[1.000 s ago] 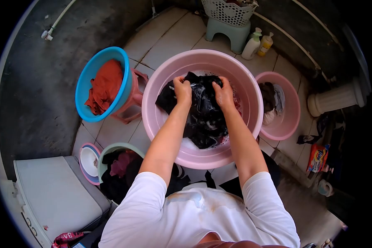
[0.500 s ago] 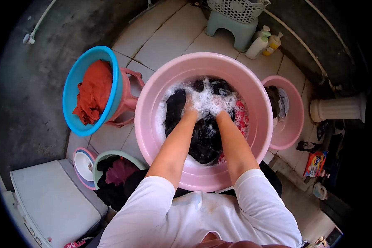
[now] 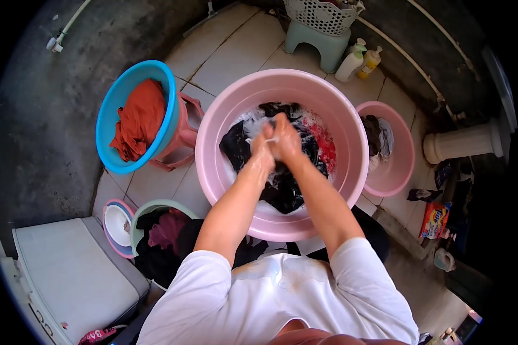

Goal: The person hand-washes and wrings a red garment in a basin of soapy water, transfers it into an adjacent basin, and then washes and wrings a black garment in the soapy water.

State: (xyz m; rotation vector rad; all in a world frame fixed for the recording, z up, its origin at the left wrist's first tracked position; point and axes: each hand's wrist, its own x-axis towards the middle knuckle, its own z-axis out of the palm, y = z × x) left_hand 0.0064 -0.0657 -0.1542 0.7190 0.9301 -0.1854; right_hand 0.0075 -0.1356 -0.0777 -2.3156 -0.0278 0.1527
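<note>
A large pink tub (image 3: 213,123) holds wet black clothing (image 3: 285,192) in soapy water. A red patterned cloth (image 3: 326,150) lies under suds at the tub's right side. My left hand (image 3: 262,148) and my right hand (image 3: 286,141) meet above the black clothing, wet and foamy. The right hand's fingers curl in against the left hand. Both hands look closed, with white suds around them, and whatever is between them is hidden and slightly blurred. Part of the black clothing spreads out left of my left hand.
At left, a blue basin (image 3: 102,135) with an orange-red garment (image 3: 141,118) rests on a pink stool (image 3: 181,141). A smaller pink basin (image 3: 406,149) with clothes stands at right. A green basin (image 3: 137,230) of dark laundry sits at lower left. Bottles (image 3: 349,66) stand beyond the tub.
My hands, before apart and down in the suds, have risen and come together over the clothing. Less foam covers the middle. The view has shifted slightly.
</note>
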